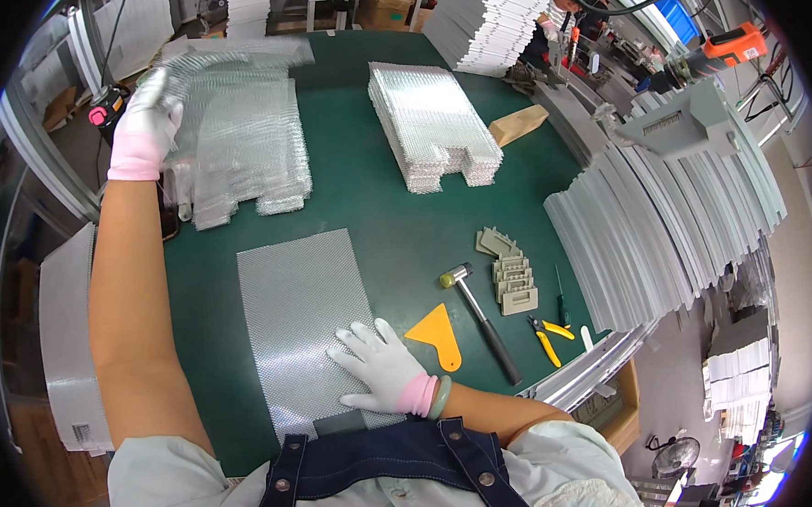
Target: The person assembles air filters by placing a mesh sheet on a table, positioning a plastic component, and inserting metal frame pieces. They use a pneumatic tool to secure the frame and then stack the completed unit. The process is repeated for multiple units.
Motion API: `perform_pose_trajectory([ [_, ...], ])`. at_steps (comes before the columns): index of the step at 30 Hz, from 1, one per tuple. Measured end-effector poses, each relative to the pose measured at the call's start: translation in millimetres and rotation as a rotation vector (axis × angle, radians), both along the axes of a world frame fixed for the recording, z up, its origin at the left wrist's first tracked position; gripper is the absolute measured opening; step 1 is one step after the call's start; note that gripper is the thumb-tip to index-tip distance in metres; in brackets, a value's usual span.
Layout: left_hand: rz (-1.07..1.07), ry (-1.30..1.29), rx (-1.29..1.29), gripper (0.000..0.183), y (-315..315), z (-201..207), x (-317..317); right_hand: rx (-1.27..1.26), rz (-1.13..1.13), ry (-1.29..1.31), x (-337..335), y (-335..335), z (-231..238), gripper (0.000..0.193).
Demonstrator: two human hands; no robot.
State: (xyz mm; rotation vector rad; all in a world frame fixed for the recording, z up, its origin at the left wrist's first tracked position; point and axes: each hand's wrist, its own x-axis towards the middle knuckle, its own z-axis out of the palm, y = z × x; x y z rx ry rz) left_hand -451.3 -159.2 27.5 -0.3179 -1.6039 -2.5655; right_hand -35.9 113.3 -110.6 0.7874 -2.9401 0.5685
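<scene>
My left hand (147,125), in a white glove with a pink cuff, is stretched to the far left. Its fingers are closed on the edge of a see-through mesh sheet (239,53), which looks lifted and smeared by motion over a loose pile of similar sheets (249,147). Palm down, my right hand (380,370) wears a matching glove and rests with spread fingers on a flat silvery mesh sheet (303,296) in front of me. A yellow scraper (436,336) lies just right of that hand, beside a hammer (485,327) with a black handle.
A neat stack of notched mesh sheets (435,114) stands at the far middle, with a wooden block (519,125) beside it. Small grey-beige plastic frames (515,280), yellow-handled cutters (548,338) and a screwdriver (562,305) lie rightward. Tall panel stacks (661,213) border the green table (347,183).
</scene>
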Motion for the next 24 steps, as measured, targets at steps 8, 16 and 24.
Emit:
perform_pose_trajectory([
  [8,-0.375,0.283,0.497,0.021,-7.4,2.3,125.8,0.028,-0.023,0.022,4.7,1.2,-7.5,0.07],
  [16,-0.257,0.174,0.45,0.016,3.5,-27.2,244.4,-0.716,-0.212,-0.143,8.1,14.4,-6.8,0.062],
  [24,-0.379,0.033,-0.031,0.022,-12.6,-90.1,379.0,-1.469,-0.32,-0.314,49.4,-9.9,118.7,0.056],
])
